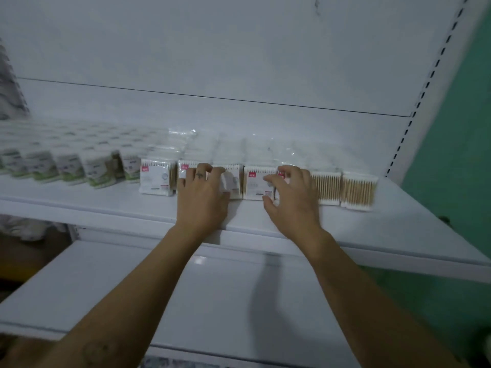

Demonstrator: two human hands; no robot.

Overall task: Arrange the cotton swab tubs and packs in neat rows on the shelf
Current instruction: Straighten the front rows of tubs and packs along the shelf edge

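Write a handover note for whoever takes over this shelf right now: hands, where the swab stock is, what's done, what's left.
Left hand: fingers curl over the tops of the second and third red-label packs.
Right hand: fingers curl over the fifth pack's top, thumb by the fourth.
Stock: green-label tubs in rows at the left of the shelf; red-label packs in the front row; two stick-side packs at the right end.
Done: tubs and front row roughly lined up.
Left: square the held packs; the rightmost looks slightly off. Back rows too blurred to judge.
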